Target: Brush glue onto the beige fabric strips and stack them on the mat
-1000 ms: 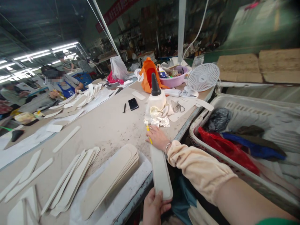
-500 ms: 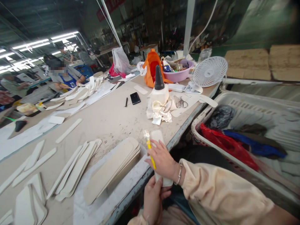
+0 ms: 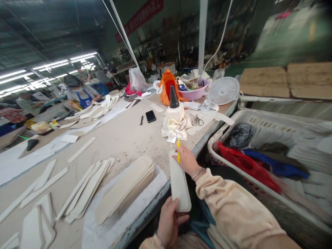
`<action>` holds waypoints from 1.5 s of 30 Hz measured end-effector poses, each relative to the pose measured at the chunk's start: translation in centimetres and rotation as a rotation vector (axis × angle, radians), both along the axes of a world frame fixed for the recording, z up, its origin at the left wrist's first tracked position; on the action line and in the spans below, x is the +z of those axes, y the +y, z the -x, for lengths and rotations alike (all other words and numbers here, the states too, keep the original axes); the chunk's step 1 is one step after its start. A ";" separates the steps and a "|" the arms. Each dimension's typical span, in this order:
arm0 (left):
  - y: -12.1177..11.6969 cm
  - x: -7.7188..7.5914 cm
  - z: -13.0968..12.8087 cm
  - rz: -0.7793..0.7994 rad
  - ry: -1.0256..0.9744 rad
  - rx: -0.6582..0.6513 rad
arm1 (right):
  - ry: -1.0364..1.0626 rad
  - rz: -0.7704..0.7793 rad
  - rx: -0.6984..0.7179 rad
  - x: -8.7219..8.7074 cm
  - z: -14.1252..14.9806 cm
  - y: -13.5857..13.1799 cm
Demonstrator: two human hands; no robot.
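Note:
My left hand [image 3: 169, 219] pinches the near end of a long, off-white panel with rounded ends [image 3: 179, 186], thumb on top. The panel juts out past the table edge toward me. My right hand [image 3: 187, 159] is closed round a yellow-handled brush [image 3: 178, 156] just above the panel's far end. The brush tip reaches the crumpled, whitish pile at the foot of a white bottle [image 3: 175, 112] with a black cone nozzle; its bristles are hard to make out. Left of my hands, a fanned stack of similar panels [image 3: 127, 186] lies on white paper.
More loose panels [image 3: 88, 188] cover the table's left side. A phone [image 3: 150, 116], scissors [image 3: 197, 121], an orange bag [image 3: 166, 86], a purple basin [image 3: 193, 92] and a fan [image 3: 223, 90] stand farther back. At right is a white plastic basket [image 3: 249, 114]. A co-worker [image 3: 84, 95] sits across the table.
My right hand has moved forward with the brush, off the panel's middle to the crumpled pile. More of the panel now shows. My left hand keeps its hold; the camera view has shifted slightly.

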State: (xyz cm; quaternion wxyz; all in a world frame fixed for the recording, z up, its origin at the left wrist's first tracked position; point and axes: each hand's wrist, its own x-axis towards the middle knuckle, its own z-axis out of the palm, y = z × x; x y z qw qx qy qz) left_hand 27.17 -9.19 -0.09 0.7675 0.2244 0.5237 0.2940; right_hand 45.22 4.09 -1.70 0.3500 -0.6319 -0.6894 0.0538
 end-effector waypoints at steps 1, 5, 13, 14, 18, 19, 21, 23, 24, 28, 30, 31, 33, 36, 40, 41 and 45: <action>0.2 -0.1 -0.1 0.014 -0.018 -0.012 | 0.009 0.007 -0.009 -0.1 -0.3 0.1; 1.4 -0.8 -1.2 -0.011 -0.052 -0.017 | 0.063 0.030 -0.020 -0.3 -0.4 0.2; 2.4 -0.4 -2.0 -0.291 -0.021 0.056 | 0.326 0.001 -0.046 -0.3 -0.8 -0.1; 2.3 0.0 -1.6 -0.333 0.010 0.043 | 0.357 -0.014 -0.055 0.0 -0.7 -0.3; 2.6 2.4 0.3 -0.546 0.188 0.009 | 0.678 -0.073 0.012 2.2 0.1 -1.4; 2.8 2.9 0.7 -0.591 0.229 0.010 | 0.814 -0.068 0.055 2.8 0.4 -1.8; 3.1 3.8 1.3 -0.656 0.284 0.012 | 1.074 -0.040 0.155 4.0 1.0 -2.4; 3.4 4.1 1.4 -0.651 0.270 0.034 | 1.247 -0.033 0.230 5.0 1.3 -2.9; 3.4 4.1 1.3 -0.633 0.251 0.049 | 1.314 -0.044 0.255 5.3 1.4 -3.0; 3.0 3.9 0.2 -0.533 0.189 0.103 | 1.399 -0.151 0.241 6.6 1.3 -3.3; 2.7 4.0 -0.3 -0.494 0.179 0.108 | 1.342 -0.198 0.184 7.0 1.3 -3.2; 2.6 4.1 -0.5 -0.480 0.177 0.105 | 1.310 -0.212 0.151 7.2 1.2 -3.2; 2.4 4.3 -0.8 -0.452 0.172 0.095 | 1.274 -0.215 0.101 7.4 1.1 -2.9; 2.4 4.3 -1.0 -0.420 0.167 0.096 | 1.288 -0.180 0.083 7.5 0.9 -2.6; 2.5 3.9 -0.9 -0.408 0.163 0.079 | 1.372 -0.117 0.113 7.1 0.7 -2.3; 2.5 3.7 -0.8 -0.411 0.163 0.069 | 1.388 -0.111 0.126 7.0 0.6 -2.2; 2.4 2.9 -0.6 -0.415 0.164 0.045 | 1.398 -0.104 0.142 6.6 0.6 -1.9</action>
